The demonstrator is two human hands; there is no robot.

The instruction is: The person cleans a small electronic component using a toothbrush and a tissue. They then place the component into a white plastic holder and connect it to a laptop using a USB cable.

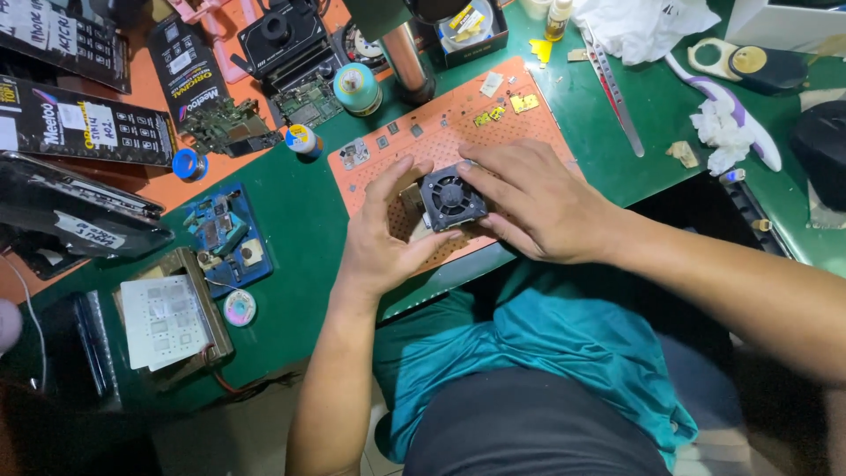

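Observation:
A small square black cooling fan point(449, 197) sits over an orange perforated work mat point(441, 123) near the bench's front edge. My left hand point(383, 238) grips the fan's left and lower side with thumb and fingers. My right hand point(533, 201) covers its right side, fingers curled on the top and bottom edges. A small grey metal part shows just left of the fan, partly hidden by my fingers. Small chips and gold-coloured shields point(509, 107) lie on the mat's far half.
The green bench point(300, 291) carries a blue board holder point(220, 234), a stencil block point(167, 322), a bare circuit board point(225, 128), solder reels point(357, 86), a microscope post point(405, 53), long tweezers point(612, 92), tissues point(723, 132) and dark boxes point(84, 123) at left.

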